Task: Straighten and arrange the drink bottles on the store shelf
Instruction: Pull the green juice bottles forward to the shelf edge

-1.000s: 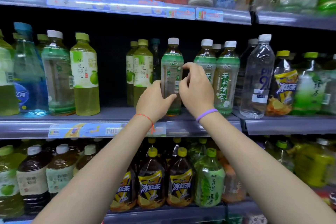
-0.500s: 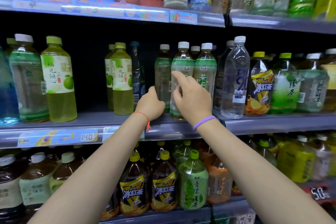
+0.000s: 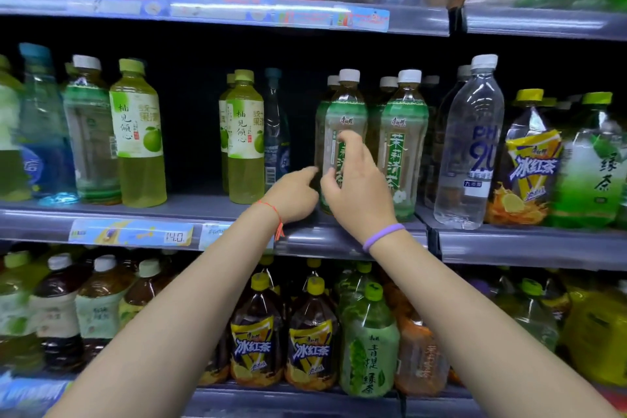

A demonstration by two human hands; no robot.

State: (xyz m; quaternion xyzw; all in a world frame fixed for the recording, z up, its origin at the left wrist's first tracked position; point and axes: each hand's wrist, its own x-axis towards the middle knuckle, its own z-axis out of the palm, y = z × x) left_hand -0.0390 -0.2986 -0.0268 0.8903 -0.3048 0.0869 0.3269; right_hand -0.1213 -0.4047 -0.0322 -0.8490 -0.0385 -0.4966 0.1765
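Note:
A jasmine tea bottle (image 3: pixel 347 108) with a green label and a white cap stands upright at the front of the middle shelf (image 3: pixel 339 241). My right hand (image 3: pixel 361 193) holds its front, thumb on the left side and index finger up over the label. My left hand (image 3: pixel 293 195) is low at the bottle's left, its index finger stretched out to the bottle's edge and the other fingers curled. A matching tea bottle (image 3: pixel 403 146) stands just to the right with its label facing forward. More of the same kind stand behind them.
To the left stand pomelo drink bottles (image 3: pixel 244 139) and a dark blue bottle (image 3: pixel 276 132), then a dark gap in the row. A tall clear water bottle (image 3: pixel 475 146) and iced tea bottles (image 3: pixel 529 163) stand at the right. Larger bottles (image 3: pixel 315 343) fill the shelf below.
Both hands gripped the tea bottle a second ago. My left hand has since dropped off it to its base and now stretches one finger to it. My right hand stays on the bottle.

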